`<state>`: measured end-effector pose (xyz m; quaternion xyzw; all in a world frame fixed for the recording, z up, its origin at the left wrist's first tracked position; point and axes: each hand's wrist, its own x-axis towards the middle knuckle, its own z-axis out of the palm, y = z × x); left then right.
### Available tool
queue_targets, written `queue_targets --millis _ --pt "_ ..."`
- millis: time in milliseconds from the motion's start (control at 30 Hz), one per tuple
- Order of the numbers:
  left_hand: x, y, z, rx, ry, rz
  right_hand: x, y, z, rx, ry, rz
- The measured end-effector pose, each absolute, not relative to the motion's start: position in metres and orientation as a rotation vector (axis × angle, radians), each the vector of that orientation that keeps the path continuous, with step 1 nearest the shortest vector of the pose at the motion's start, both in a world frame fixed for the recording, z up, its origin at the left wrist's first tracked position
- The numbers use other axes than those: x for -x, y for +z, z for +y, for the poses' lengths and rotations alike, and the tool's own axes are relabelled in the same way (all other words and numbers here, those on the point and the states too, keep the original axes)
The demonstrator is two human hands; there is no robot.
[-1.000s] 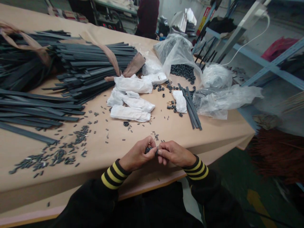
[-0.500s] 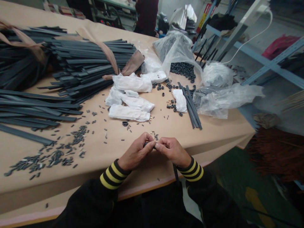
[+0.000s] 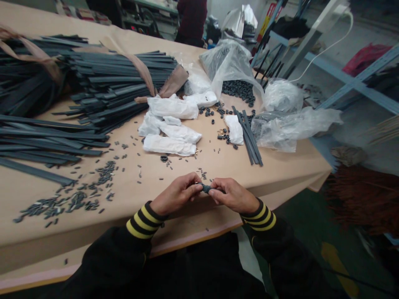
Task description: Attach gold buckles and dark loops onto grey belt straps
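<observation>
Just above the table's front edge, my left hand point(image 3: 176, 194) and my right hand point(image 3: 234, 195) meet fingertip to fingertip at a small dark grey piece point(image 3: 206, 188). Thumb and fingers of my left hand pinch its left end, where a tiny glint shows. My right hand's fingers close on its right end. Most of the piece is covered by the fingers. Small dark bits point(image 3: 204, 176) lie on the paper-covered table point(image 3: 174, 170) right behind the hands.
Dark strips in bundles point(image 3: 115, 79) fill the left, with scattered small pieces point(image 3: 75, 201) before them. White packets point(image 3: 170, 144) lie at the centre. An open plastic bag point(image 3: 230, 62) of dark parts, short strips point(image 3: 249, 137) and clear plastic point(image 3: 280, 128) sit right. A person point(image 3: 192, 20) is behind.
My hands have drawn slightly apart, my right hand moving right, and more of the dark piece shows between them. The strip that hung below my right wrist no longer shows.
</observation>
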<state>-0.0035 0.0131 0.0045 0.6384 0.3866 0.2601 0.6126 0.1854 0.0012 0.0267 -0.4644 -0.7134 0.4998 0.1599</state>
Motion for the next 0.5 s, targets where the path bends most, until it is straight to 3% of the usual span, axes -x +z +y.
queue_targets --millis 267,500 --pt "0.007 -0.001 0.013 -1.345 0.589 0.806 -0.176 0.014 -0.001 1.318 1.269 -1.945" --pt "0.009 -0.002 0.012 -1.283 0.589 0.737 -0.174 0.028 0.001 1.29 1.208 -2.257"
